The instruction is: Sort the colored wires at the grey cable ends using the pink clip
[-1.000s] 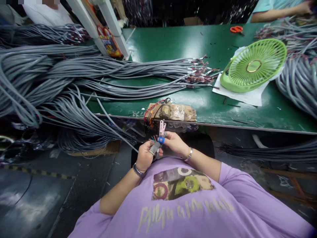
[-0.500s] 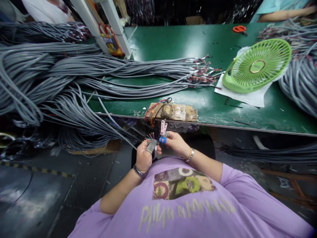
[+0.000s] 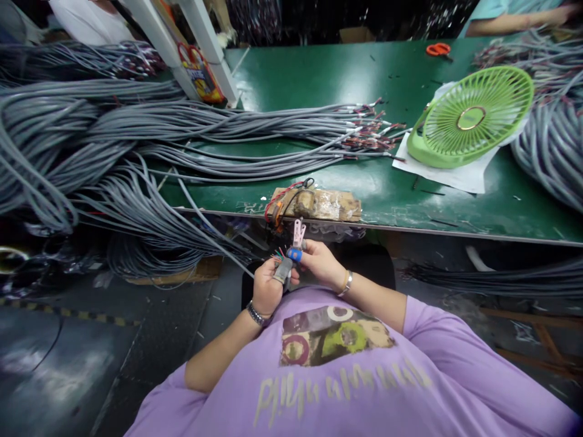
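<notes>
My left hand (image 3: 266, 288) is closed round the end of a grey cable (image 3: 288, 285), with thin coloured wires (image 3: 279, 255) fanning out above the fingers. Grey tape wraps the left thumb (image 3: 282, 270). Close beside it on the right, my right hand (image 3: 319, 261) is closed in a pinch, its thumb wrapped in blue tape (image 3: 295, 254) near the wires. A small pink clip (image 3: 299, 232) stands up just beyond the right fingertips; whether they hold it I cannot tell. What lies inside the pinch is hidden.
Bundles of grey cables (image 3: 122, 133) lie across the green bench (image 3: 291, 79). A wooden block (image 3: 337, 205) with wires sits at its front edge. A green fan (image 3: 473, 118) stands on white paper at right, orange scissors (image 3: 438, 50) behind. Another person's arm (image 3: 514, 25) shows at far right.
My right thumb has moved slightly left, closer to the coloured wires and the left hand. The left hand's taped thumb has tilted a little. The whole view has shifted slightly.
</notes>
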`<state>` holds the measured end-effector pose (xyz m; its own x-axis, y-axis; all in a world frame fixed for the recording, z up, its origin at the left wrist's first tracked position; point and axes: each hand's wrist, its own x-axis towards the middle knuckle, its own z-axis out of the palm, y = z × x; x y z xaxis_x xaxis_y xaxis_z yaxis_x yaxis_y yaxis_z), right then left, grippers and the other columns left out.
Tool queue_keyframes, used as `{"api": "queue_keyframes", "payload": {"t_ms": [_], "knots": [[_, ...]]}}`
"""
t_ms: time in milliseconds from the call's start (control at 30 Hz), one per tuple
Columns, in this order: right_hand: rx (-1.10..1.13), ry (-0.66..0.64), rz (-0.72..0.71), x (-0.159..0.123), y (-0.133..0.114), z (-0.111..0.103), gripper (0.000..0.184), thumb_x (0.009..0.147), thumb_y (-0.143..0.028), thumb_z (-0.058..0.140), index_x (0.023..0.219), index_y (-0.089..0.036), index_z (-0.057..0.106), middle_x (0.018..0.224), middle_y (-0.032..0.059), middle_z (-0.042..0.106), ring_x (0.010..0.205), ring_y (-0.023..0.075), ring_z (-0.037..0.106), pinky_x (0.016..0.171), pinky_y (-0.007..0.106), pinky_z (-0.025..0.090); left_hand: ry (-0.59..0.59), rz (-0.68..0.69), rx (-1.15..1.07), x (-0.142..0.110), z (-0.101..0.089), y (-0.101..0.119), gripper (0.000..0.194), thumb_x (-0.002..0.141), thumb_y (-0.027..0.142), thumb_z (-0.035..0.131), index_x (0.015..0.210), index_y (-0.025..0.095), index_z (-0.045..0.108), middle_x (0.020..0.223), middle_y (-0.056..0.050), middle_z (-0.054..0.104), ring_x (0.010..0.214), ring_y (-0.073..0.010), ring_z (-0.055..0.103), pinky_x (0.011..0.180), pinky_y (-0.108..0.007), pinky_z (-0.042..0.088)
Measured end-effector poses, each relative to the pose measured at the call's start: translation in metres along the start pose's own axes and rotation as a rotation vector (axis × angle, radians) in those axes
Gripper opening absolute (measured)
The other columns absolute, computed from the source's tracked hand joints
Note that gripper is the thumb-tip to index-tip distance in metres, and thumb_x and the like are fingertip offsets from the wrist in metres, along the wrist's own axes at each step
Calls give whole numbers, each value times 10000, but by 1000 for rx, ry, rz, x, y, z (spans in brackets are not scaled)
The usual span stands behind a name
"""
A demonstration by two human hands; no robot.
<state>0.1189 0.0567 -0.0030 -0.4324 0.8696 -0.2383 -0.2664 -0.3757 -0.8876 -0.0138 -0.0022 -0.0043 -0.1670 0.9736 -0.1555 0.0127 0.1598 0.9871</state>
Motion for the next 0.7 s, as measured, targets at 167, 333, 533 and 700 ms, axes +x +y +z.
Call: {"api": "queue_keyframes", "payload": {"t_ms": [167, 333, 533, 700], "knots": [[91, 25, 9, -1, 5, 2, 408, 660, -489, 769, 724, -154, 545, 529, -37, 531, 444, 65, 437, 444, 213, 307, 32, -6, -43, 1, 3, -1, 262, 826, 396, 624, 737, 150, 626, 645, -19, 697, 503, -120, 639, 516, -216, 495], [83, 54, 0, 0, 3, 1, 404, 614, -459, 805, 703, -144, 568, 556, -32, 535, 458, 54, 408, 444, 213, 306, 84, -10, -116, 2, 5, -3, 214, 801, 364, 642, 754, 157, 618, 626, 1, 676, 498, -117, 632, 518, -218, 502], [175, 74, 41, 0, 1, -3, 374, 633, -429, 791, 695, -162, 536, 542, -66, 477, 454, 49, 379, 461, 210, 339, 83, -28, -161, 1, 5, -2, 225, 770, 375, 662, 738, 160, 604, 594, 16, 646, 463, -100, 597, 478, -207, 488], [298, 32, 70, 3, 2, -22, 363, 673, -449, 755, 782, -164, 557, 672, -26, 568, 509, 62, 424, 492, 212, 384, 84, -47, -208, -1, 3, 7, 287, 734, 435, 682, 720, 164, 589, 541, 25, 617, 414, -87, 550, 429, -197, 456]]}}
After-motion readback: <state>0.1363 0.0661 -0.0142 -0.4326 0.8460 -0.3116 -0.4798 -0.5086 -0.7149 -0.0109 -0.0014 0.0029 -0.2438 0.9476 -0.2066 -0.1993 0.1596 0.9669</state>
